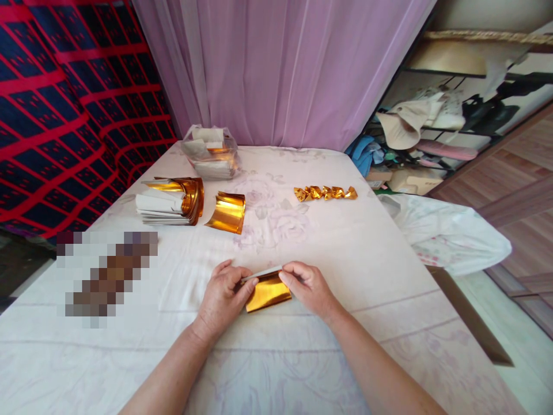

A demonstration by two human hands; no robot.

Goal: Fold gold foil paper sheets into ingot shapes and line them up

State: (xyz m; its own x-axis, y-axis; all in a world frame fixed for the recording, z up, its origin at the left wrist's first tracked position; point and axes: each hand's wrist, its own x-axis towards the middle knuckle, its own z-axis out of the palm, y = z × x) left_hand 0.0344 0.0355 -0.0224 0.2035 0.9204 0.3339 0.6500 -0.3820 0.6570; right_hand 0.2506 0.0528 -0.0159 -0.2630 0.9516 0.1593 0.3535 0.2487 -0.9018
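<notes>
Between my two hands is a sheet of gold foil paper [268, 293], its shiny side facing me and its far edge folded over to show a pale strip. My left hand [227, 293] pinches the left end of that folded edge between thumb and fingers. At the right end, my right hand [307, 286] grips the same edge with thumb and fingertips. Farther off lies a small loose pile of gold foil sheets [228, 212], beside a thick curled stack of gold-and-white sheets [166, 203]. A row of folded gold foil pieces [325, 193] sits at the back right.
A clear plastic bag [211, 154] of more sheets stands at the table's back edge, before a purple curtain [276, 69]. The table wears a floral cloth [280, 380]. A pixelated patch covers something at left. Shelves and a white plastic bag [462, 233] are at right.
</notes>
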